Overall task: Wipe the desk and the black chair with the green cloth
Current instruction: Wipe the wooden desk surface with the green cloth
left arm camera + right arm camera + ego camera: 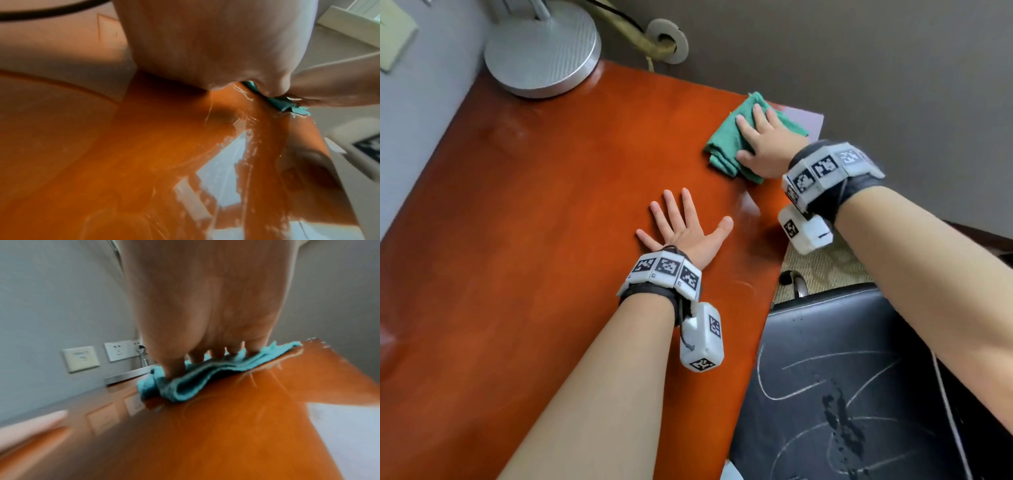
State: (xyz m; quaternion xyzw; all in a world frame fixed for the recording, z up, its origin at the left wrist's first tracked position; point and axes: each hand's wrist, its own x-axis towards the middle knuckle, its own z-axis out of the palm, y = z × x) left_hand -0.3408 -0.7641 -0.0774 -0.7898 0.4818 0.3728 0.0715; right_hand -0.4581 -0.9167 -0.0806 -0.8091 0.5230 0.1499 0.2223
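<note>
A folded green cloth (726, 144) lies near the far right corner of the glossy orange-brown desk (544, 212). My right hand (765, 142) presses flat on it with straight fingers; the right wrist view shows those fingers on the cloth (197, 382). My left hand (683, 226) lies flat on the desk with fingers spread, nearer to me and apart from the cloth. A sliver of the cloth (279, 104) shows past the left palm (205, 45) in the left wrist view. The black chair (852, 387), marked with pale scratches, stands at the desk's right edge.
A round silver lamp base (542, 51) sits at the desk's far left corner. A cable runs through a wall grommet (667, 41) behind the desk. Wall sockets (121, 352) are on the grey wall. Patterned carpet (825, 270) shows between desk and chair.
</note>
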